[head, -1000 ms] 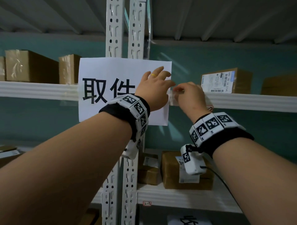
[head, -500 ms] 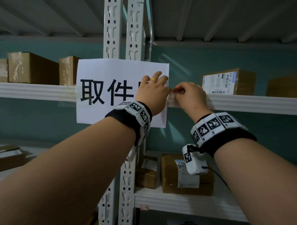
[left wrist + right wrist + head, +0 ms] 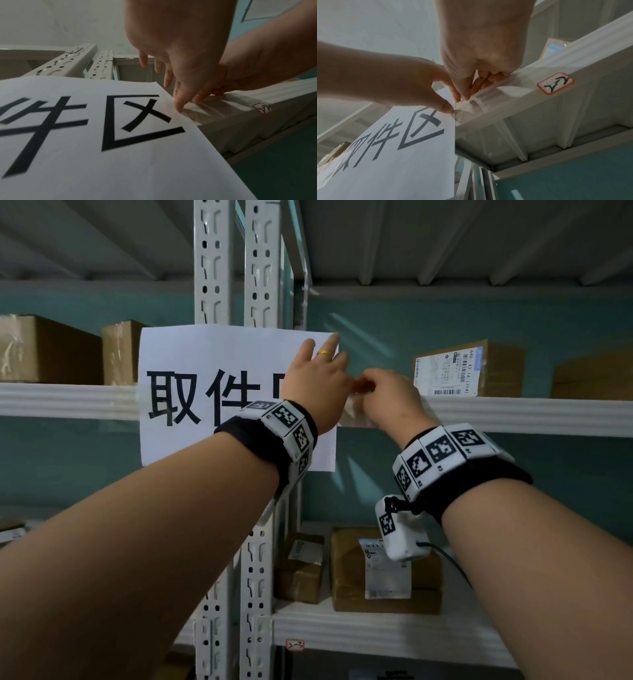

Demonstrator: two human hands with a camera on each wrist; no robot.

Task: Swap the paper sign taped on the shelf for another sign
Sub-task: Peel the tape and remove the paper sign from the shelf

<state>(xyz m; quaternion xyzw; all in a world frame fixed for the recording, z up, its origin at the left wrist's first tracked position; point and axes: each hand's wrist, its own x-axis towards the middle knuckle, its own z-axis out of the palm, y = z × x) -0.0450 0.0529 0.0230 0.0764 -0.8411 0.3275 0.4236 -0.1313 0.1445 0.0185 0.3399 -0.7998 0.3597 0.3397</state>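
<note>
A white paper sign [image 3: 205,392] with large black characters hangs across the shelf rail [image 3: 513,414] and the uprights. My left hand [image 3: 322,364] lies flat on the sign's right edge, fingers straight and reaching the top corner. Its thumb [image 3: 445,106] presses the paper edge next to the tape. A strip of clear tape [image 3: 481,106] joins that edge to the rail. My right hand [image 3: 364,388] has curled fingers and pinches the tape's end right beside the sign, seen close in the right wrist view [image 3: 467,94]. In the left wrist view the sign [image 3: 85,135] fills the foreground, with the tape [image 3: 214,108] to its right.
Two perforated uprights [image 3: 236,268] stand behind the sign. Cardboard parcels sit on the upper shelf at left [image 3: 48,350] and right [image 3: 472,368], and on the lower shelf [image 3: 383,573]. A small red-edged label [image 3: 555,83] is stuck on the rail to the right of the tape.
My left hand has slid up the sign's right edge, its fingers now reaching the top corner. My right hand stays at the tape by that edge.
</note>
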